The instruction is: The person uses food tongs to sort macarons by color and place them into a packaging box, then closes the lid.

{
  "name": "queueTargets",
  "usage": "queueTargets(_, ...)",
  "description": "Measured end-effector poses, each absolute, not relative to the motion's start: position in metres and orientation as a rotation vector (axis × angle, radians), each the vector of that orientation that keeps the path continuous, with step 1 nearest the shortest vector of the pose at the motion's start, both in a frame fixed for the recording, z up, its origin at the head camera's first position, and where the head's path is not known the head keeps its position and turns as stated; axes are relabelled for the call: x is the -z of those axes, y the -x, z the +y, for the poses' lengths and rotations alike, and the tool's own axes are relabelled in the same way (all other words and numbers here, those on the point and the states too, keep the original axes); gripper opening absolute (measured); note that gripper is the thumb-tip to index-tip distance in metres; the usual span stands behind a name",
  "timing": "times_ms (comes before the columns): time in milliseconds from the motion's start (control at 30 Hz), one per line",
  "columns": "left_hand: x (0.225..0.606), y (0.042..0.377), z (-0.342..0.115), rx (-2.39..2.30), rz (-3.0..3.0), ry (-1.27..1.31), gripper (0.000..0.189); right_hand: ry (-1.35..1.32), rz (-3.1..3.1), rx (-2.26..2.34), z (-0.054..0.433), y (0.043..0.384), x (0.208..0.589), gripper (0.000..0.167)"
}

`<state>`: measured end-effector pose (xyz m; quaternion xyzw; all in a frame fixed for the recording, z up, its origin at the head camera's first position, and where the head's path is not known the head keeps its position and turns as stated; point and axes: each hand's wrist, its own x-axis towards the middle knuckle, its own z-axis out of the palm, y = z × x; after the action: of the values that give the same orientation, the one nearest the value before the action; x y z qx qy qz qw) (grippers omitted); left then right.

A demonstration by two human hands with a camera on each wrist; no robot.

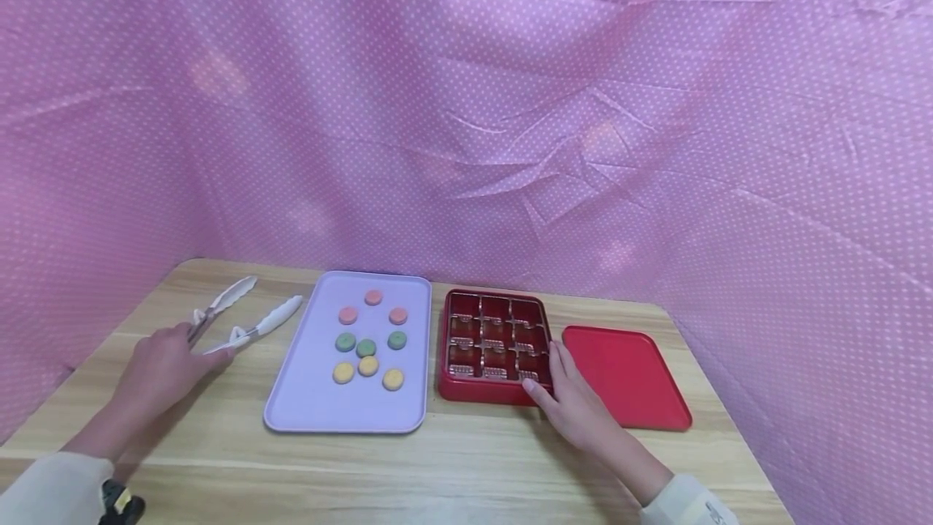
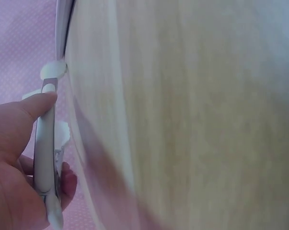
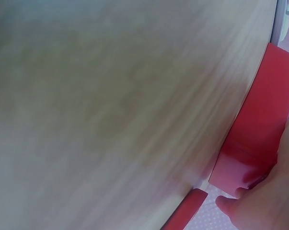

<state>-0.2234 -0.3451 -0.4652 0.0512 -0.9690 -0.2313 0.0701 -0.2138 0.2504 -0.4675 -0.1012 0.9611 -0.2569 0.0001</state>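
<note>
In the head view, my left hand (image 1: 162, 371) holds a pair of tongs (image 1: 271, 318) with white tips, their two arms spread apart. The left wrist view shows the thumb on one metal arm of the tongs (image 2: 44, 143) and the other fingers curled behind it. My right hand (image 1: 583, 407) grips the near right corner of a dark red box (image 1: 481, 390), thumb at its front rim and fingers along its right side. A clear insert (image 1: 495, 344) divides the box into several compartments, with no sweets in them. The right wrist view shows the box's red wall (image 3: 259, 124) beside the hand.
Between the tongs and box lies a lilac tray (image 1: 342, 416) bearing three pink (image 1: 373, 297), three green (image 1: 397, 340) and three yellow (image 1: 394, 380) small round sweets. Right of the box lies a flat red lid (image 1: 634, 379). Pink dotted cloth (image 1: 466, 144) surrounds the wooden table (image 1: 466, 476).
</note>
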Motion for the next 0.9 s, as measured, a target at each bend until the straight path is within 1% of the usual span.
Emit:
queueTargets(167, 0.461, 0.218, -0.345, 0.767, -2.895, -0.125, 0.084, 0.331, 3.021, 0.817, 0.250, 0.214, 0.468, 0.093)
queueTargets(233, 0.458, 0.215, -0.343, 0.800, -2.890, -0.110, 0.083, 0.335, 3.021, 0.820, 0.250, 0.214, 0.469, 0.093)
queueTargets(333, 0.455, 0.212, -0.337, 0.848, -2.882, -0.075, 0.087, 0.331, 3.019, 0.815, 0.251, 0.214, 0.469, 0.093)
queueTargets(467, 0.451, 0.209, -0.325, 0.911, -2.880, -0.049, 0.100, 0.319, 3.015, 0.808, 0.251, 0.214, 0.469, 0.093)
queueTargets(567, 0.446, 0.206, -0.313, 0.943, -2.876, -0.041, 0.105, 0.313, 3.014, 0.813, 0.251, 0.214, 0.468, 0.093)
queueTargets(800, 0.438, 0.201, -0.289, 0.920, -2.850, 0.028, 0.094, 0.322, 3.022, 0.810, 0.251, 0.215, 0.470, 0.095)
queueTargets(900, 0.436, 0.197, -0.281, 0.898, -2.868, 0.066, 0.098, 0.333, 3.027, 0.814, 0.251, 0.215, 0.470, 0.094)
